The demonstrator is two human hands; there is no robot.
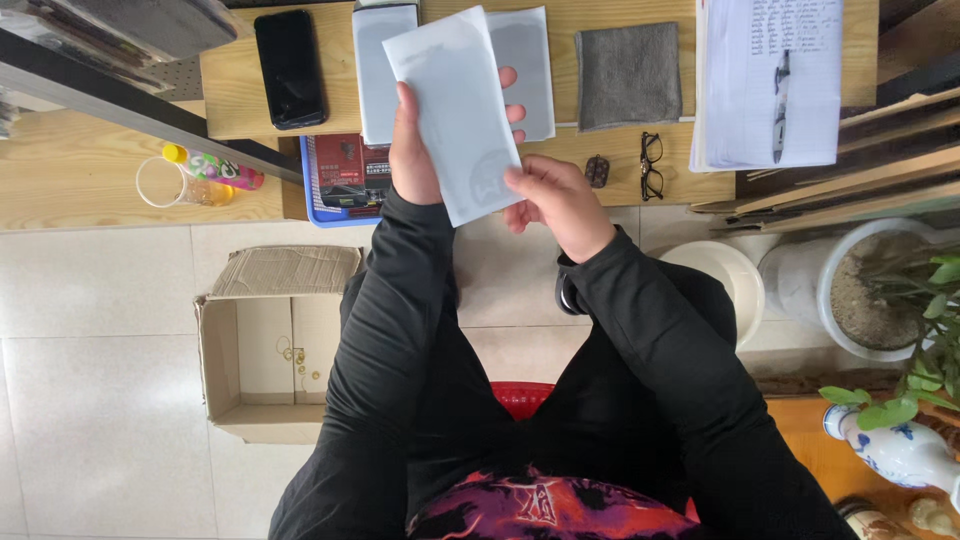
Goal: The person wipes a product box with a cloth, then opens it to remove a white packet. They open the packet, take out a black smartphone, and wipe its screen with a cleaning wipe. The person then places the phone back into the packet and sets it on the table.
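My left hand (415, 150) grips a pale grey rectangular sheet (455, 105) from behind, fingertips wrapped round its right edge. My right hand (555, 200) pinches the sheet's lower right corner. The sheet is held up, tilted, above the wooden desk (240, 100). Under it, two more pale grey sheets (525, 60) lie flat on the desk. Both my arms wear black sleeves.
On the desk lie a black phone (290, 68), a grey cloth (628, 75), black glasses (651, 165), papers with a pen (770, 80), a blue tray (340, 180), a plastic cup (165, 183). An open cardboard box (265, 345) stands on the floor at left; plant pots (880, 290) at right.
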